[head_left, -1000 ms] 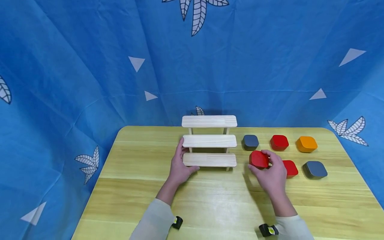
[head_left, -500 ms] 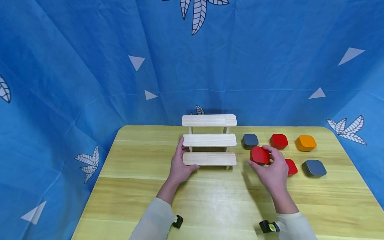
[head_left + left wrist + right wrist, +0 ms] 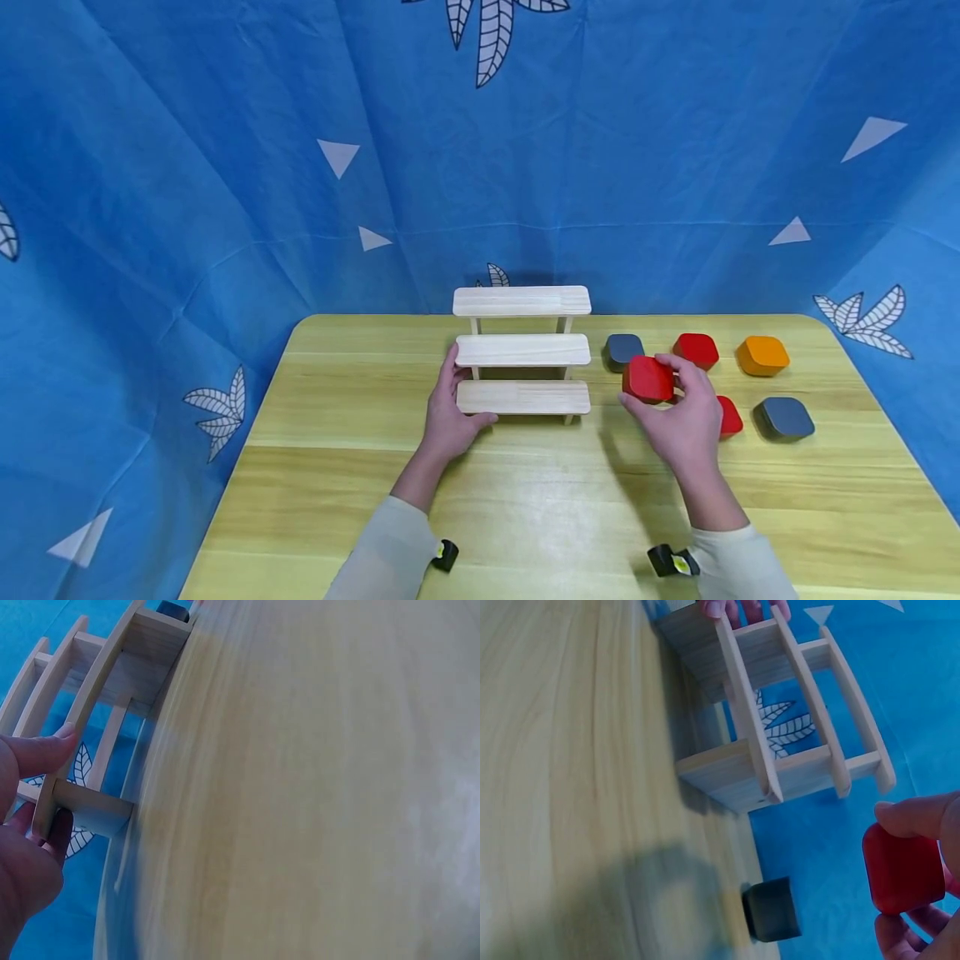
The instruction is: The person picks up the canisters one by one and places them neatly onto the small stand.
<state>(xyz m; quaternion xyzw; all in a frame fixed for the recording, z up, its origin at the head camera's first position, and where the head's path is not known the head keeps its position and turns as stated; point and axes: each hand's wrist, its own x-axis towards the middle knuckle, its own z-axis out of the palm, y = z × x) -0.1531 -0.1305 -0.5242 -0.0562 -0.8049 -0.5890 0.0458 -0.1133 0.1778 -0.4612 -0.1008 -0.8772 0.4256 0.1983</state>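
A small wooden three-tier shelf [image 3: 522, 398] stands at the back middle of the table. My left hand [image 3: 450, 421] grips its left end, and in the left wrist view the thumb [image 3: 52, 750] lies on one side of the lowest board with fingers on the other. My right hand [image 3: 686, 421] pinches a red rounded block [image 3: 648, 379] between thumb and fingers. In the right wrist view this red block [image 3: 904, 870] is held up off the table, right of the shelf. A dark grey block [image 3: 624, 352] stands just behind it, partly overlapped.
Around the right hand sit a red block [image 3: 697, 351], an orange block [image 3: 762, 356], another red block [image 3: 730, 417] partly hidden by the hand, and a dark grey block [image 3: 783, 418]. A blue patterned cloth [image 3: 637, 167] hangs behind the wooden table [image 3: 540, 508].
My right hand has lifted the red block slightly up and toward the back, so it now overlaps the grey block. The left hand stays on the shelf.
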